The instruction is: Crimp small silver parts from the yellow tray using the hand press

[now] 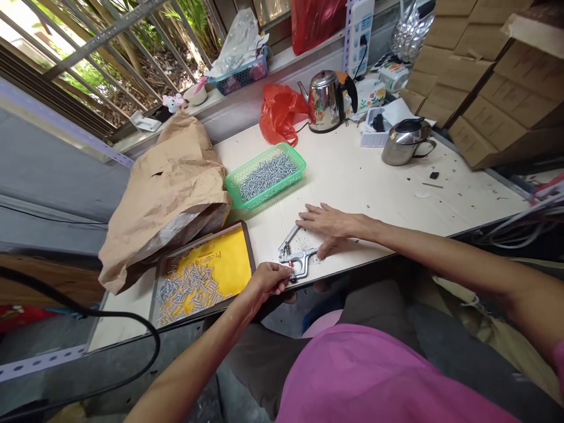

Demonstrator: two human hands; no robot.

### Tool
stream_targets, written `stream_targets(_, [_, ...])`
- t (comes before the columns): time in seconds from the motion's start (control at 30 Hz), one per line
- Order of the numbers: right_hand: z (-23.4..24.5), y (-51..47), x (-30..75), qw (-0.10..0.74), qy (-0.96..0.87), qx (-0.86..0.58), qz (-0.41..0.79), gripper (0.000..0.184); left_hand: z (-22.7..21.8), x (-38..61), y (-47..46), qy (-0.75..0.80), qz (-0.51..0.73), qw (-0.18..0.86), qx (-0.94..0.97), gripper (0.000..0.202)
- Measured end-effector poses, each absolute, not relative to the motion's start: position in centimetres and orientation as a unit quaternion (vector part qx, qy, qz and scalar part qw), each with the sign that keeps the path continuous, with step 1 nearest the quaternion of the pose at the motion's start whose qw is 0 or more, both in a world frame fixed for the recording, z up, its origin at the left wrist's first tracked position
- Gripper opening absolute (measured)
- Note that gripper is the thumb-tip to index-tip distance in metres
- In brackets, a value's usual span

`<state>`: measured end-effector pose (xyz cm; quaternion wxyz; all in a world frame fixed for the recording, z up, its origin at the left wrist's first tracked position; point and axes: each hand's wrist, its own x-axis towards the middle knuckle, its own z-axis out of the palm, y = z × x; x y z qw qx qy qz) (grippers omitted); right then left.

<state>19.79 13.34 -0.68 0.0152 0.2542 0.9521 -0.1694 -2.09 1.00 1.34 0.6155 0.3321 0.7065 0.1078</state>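
A grey metal hand tool (304, 258) with two handles and a C-shaped jaw lies at the table's front edge. My left hand (269, 277) is at its jaw, thumb and fingertips pinched together. Whatever sits between them is too small to make out; a red spot shows beside the fingertips. My right hand (331, 226) lies across the ends of the tool's handles, fingers stretched out and thumb apart near the lower handle. Left of the tool, a shallow tray (233, 255) with a yellow bottom contains many small metal pins (191, 288). Behind is a green plastic basket (264, 200) full of similar small metal pieces.
A crumpled brown paper bag (171, 182) stands at the left. Toward the back are a red plastic bag (279, 111), a steel kettle (324, 103), a white box (372, 138) and a steel pot (403, 147). Cardboard boxes (506, 100) are stacked at the right.
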Motion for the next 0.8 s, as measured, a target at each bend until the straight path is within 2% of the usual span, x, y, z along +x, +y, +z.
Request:
stream_targets(0.37, [0.1, 12.4, 19.2, 0.020, 0.956, 0.265, -0.127, 0.092, 1.0, -1.6, 0.3, 0.722, 0.128, 0.599, 0.322, 0.037])
stream_targets(0.57, [0.3, 11.3, 19.1, 0.030, 0.949, 0.291, -0.121, 0.074, 0.9, -1.2, 0.0, 0.728, 0.143, 0.595, 0.309, 0.034])
stream_targets(0.8, [1.0, 10.7, 19.1, 0.044, 0.947, 0.295, -0.119, 0.068, 1.1, -0.9, -0.3, 0.735, 0.149, 0.591, 0.299, 0.031])
